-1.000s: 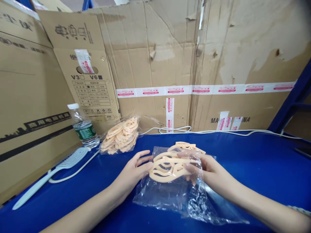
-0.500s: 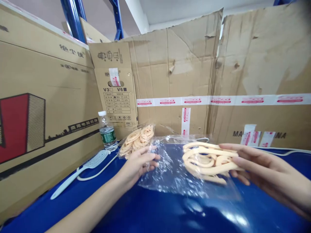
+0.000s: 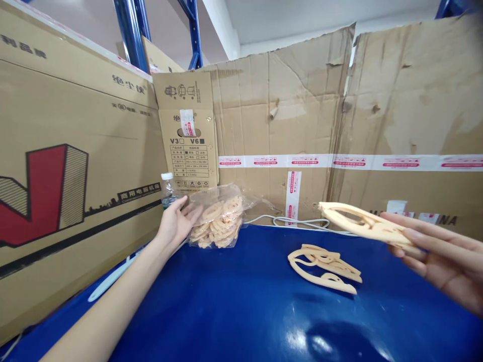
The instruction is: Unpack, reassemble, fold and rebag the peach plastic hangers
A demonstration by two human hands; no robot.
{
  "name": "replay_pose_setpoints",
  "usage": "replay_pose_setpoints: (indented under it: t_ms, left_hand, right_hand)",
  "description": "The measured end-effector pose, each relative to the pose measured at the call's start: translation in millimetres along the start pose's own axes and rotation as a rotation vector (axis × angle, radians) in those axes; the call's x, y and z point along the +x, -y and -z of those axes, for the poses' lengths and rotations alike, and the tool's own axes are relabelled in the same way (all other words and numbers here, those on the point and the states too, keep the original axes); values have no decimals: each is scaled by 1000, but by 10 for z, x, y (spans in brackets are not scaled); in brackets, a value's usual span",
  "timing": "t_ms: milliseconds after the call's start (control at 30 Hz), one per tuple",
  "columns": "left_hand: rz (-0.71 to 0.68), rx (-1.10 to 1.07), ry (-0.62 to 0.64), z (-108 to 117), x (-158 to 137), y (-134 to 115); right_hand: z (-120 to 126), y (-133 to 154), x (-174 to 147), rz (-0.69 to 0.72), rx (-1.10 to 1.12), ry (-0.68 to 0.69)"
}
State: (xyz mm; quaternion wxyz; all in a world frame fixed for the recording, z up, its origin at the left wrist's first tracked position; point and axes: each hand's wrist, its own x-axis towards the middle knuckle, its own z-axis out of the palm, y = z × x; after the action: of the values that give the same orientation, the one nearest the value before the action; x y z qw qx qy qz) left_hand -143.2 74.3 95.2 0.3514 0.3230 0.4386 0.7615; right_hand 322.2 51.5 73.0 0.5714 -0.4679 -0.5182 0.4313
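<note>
Beige plastic pieces that look like folded travel hangers are here. One folded hanger is held up above the table at the right, its end pinched between the thumb and fingers of my right hand. Below it a few more hangers lie overlapping on the blue surface. My left hand, fingers apart, is at the edge of a clear plastic bag filled with several similar hangers. Whether it touches the bag is hard to tell. Crumpled clear film shows at the bag's top.
A water bottle stands behind my left hand. A pale blue brush handle lies partly under my left forearm. A white cable runs along the back. Cardboard walls enclose the blue table.
The clear bag has gone from around the hangers at the right, and my left hand has moved left and back. My right hand has raised one hanger; the others lie on the table.
</note>
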Motion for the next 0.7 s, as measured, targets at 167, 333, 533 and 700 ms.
replay_pose_setpoints:
  t_ms: [167,333,533,700]
  left_hand:
    - [-221,223,-39,39,-16,76]
    - [-955,817,-3,-44,-367,132]
    - [-1276,1464,367,-157,-614,376]
    - [-1291,1554,223,-27,-381,429]
  right_hand:
    - [-152,-146,-56,-122,58,12]
    - [-314,-280,-57,-193,62,102]
    - [-411,-500,-82,-74,-42,164]
    - [-403,-544,-47,22,-251,201]
